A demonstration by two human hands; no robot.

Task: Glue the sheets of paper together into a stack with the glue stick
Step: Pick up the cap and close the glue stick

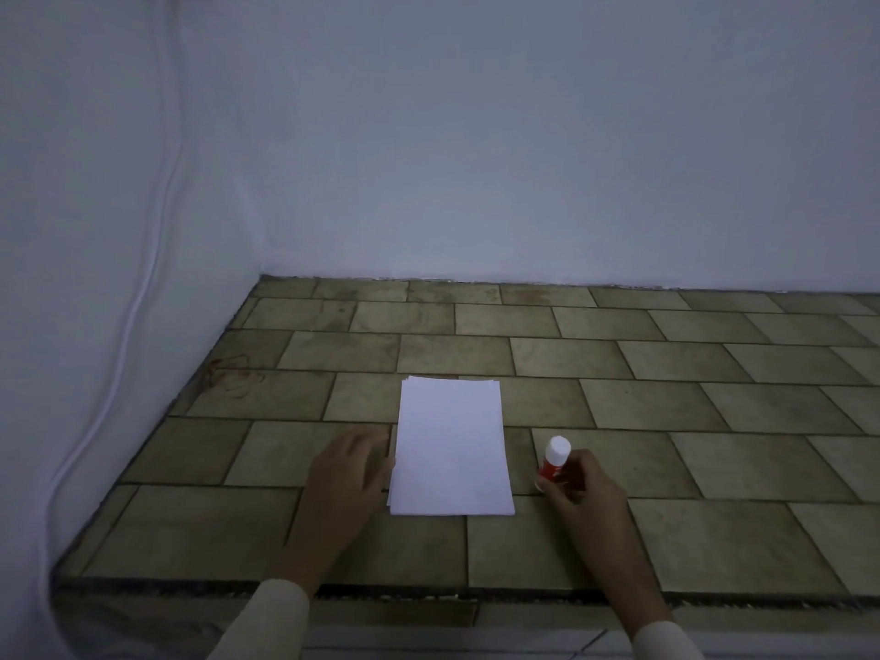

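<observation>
A small pile of white paper sheets lies flat on the tiled surface, edges slightly uneven. My left hand rests flat just left of the pile, its fingertips touching the pile's left edge. To the right of the paper stands a glue stick, red-bodied with a white cap on top. My right hand has its fingers closed around the stick's lower body.
The tiled surface ends at a rough front edge near me. White walls close it off at the back and left. A white cable runs down the left wall.
</observation>
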